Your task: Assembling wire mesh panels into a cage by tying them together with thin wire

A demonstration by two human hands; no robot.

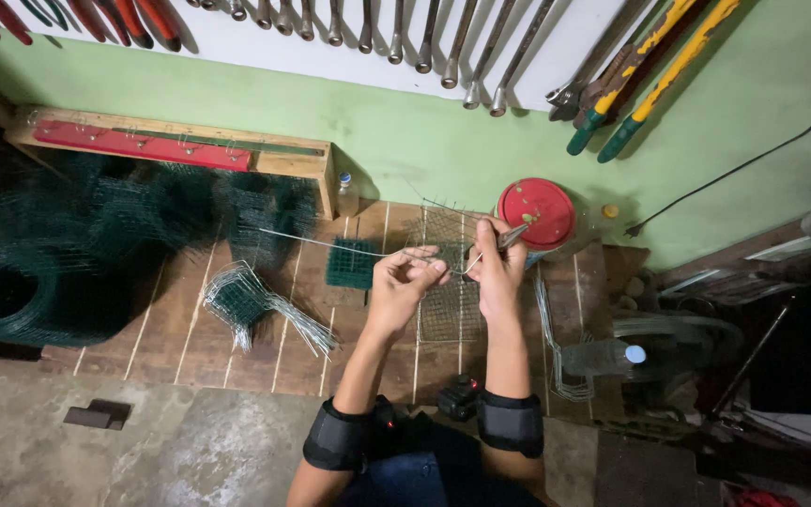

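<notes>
My left hand (404, 282) pinches a thin straight wire (330, 244) that runs off to the left over the wooden board. My right hand (497, 268) grips small pliers (513, 235), jaws pointing up and right, close to the same wire end. Both hands hover over a flat piece of grey wire mesh (451, 310) lying on the board. A small green mesh square (351, 263) lies just left of my left hand.
Rolls of green mesh (39, 272) fill the left. A bundle of cut wires (255, 305) lies on the wooden board (171, 329). A red round lid (537, 211) sits behind my hands, a plastic bottle (603, 357) at right. Wrenches and cutters (650, 75) hang on the wall.
</notes>
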